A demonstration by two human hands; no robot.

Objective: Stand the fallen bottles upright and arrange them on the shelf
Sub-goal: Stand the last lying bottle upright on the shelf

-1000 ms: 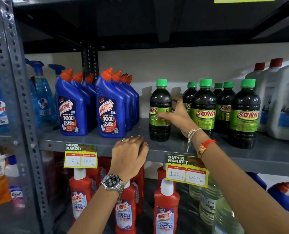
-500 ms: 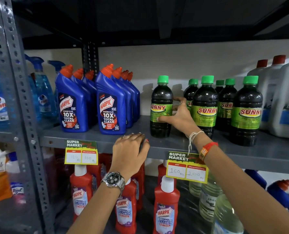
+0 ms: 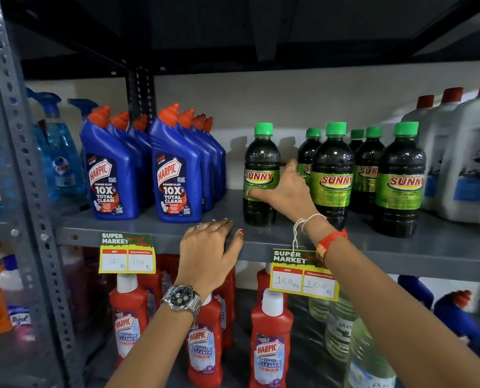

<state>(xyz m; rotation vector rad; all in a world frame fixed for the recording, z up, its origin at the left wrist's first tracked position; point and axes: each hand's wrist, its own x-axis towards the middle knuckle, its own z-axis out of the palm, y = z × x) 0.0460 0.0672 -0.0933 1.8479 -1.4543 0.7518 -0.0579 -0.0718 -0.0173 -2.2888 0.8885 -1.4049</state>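
Grey metal shelf in a shop, pale wall behind. Six green-capped Sunny bottles upright on it; right hand grips the leftmost bottle, just left of the other five. Left hand lies flat, open, on the shelf edge. Seven blue Harpic bottles further left.

Open gap between bottle groups

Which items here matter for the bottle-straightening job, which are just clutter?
In play: right hand on the lone Sunny bottle; Sunny group; shelf; left hand resting on its edge.
Clutter: blue Harpic bottles; red Harpic bottles; white jugs; price tags.
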